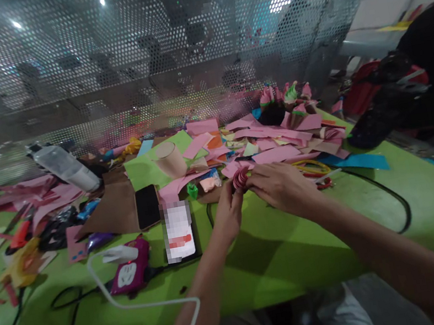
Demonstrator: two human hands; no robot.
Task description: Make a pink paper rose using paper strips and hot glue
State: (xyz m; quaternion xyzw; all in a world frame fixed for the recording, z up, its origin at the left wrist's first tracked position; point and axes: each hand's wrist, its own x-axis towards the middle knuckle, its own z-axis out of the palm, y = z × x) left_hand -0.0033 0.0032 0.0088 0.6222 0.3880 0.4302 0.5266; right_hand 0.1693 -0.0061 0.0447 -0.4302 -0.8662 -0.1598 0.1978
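Note:
A small pink rolled flower [240, 178] with layered edges is held up between both hands, above the near side of the green table [285, 262]. My left hand [228, 208] pinches it from below and the left. From the right, the fingers of my right hand [282, 184] close on its side, partly hiding it. Pink paper strips [278, 154] lie in a heap just beyond the hands. A lit phone [178, 231] and a dark phone [148, 206] lie to the left of my left hand.
A purple power socket [131, 273] with a white cable stands at front left. Behind are a clear bottle [66, 166], a beige cup [170, 159] and finished paper flowers [291, 93]. A blue strip [357, 161] and black cable [400, 200] lie right. A perforated screen [162, 43] rises behind.

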